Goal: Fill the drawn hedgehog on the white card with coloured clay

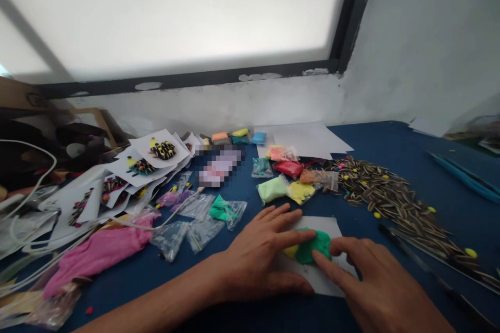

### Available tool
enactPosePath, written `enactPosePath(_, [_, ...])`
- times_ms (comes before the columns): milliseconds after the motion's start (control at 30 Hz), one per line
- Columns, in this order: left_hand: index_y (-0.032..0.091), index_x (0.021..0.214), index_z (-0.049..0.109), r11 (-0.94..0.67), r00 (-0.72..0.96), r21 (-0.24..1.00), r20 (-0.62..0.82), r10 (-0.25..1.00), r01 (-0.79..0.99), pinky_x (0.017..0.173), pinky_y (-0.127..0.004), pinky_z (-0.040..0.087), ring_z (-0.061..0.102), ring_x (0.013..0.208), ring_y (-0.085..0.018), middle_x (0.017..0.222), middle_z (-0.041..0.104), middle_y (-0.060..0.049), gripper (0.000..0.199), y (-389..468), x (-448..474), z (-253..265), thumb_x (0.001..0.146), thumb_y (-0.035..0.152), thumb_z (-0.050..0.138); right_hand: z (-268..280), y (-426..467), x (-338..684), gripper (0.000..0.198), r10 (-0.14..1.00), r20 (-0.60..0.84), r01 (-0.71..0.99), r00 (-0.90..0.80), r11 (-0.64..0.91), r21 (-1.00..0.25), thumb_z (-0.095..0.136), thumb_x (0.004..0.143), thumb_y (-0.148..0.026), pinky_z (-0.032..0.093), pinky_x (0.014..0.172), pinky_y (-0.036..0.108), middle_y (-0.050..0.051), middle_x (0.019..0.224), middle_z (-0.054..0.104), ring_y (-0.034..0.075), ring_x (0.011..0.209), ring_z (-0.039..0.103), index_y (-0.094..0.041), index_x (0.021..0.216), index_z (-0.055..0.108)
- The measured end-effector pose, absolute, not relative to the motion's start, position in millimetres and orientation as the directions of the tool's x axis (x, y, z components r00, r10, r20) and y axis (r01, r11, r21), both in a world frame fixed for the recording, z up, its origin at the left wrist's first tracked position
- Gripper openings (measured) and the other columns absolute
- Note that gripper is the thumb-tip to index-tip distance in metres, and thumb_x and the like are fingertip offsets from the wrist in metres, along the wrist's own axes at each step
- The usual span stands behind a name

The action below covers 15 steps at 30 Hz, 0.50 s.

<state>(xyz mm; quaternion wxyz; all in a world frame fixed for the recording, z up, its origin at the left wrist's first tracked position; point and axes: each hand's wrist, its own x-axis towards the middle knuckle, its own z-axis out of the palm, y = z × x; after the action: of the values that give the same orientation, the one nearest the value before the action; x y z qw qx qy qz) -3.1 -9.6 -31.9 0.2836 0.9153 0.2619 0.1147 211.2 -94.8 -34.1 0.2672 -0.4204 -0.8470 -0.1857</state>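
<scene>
Table: flat blue table (383, 140) under the small white paper sheet (332, 223).
Seeds: striped brown seed pile (375, 182) right of the sheet, maybe for easy reach.
Left hand (260, 244): bare, on the sheet's left, fingers spread, likely keeping it still.
Right hand (375, 276): bare, at the sheet's right, thumb and finger apart, touching clay.
Clay: flat, soft green clay (318, 242) on the sheet.

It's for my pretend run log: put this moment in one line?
left hand: on green clay; right hand: on green clay; clay: on white paper
</scene>
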Motion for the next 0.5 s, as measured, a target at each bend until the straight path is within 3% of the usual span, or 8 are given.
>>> enactPosePath(300, [0.032,0.139,0.049,-0.707,0.836,0.574,0.069,0.544,0.413,0.118,-0.053,0.017,0.026,0.144,-0.032,0.153,0.035,-0.007,0.076,-10.2,-3.5,-31.1,0.073,0.063,0.071,-35.1,-95.2,213.6,0.034,0.582,0.598,0.786,-0.551,0.603,0.137,0.041,0.087,-0.007,0.048,0.063,0.03,0.011,0.087,0.069,0.018,0.071,0.061,-0.017,0.099,0.071])
enactPosePath(500, [0.033,0.14,0.048,-0.709,0.836,0.579,0.081,0.542,0.403,0.118,-0.054,0.016,0.025,0.144,-0.033,0.154,0.034,-0.006,0.076,-9.5,-3.8,-35.4,0.073,0.063,0.07,-37.0,-97.6,218.5,0.035,0.625,0.493,0.768,-0.605,0.621,0.155,0.042,0.092,-0.015,0.051,0.065,0.03,0.011,0.097,0.07,0.018,0.076,0.063,-0.02,0.117,0.066])
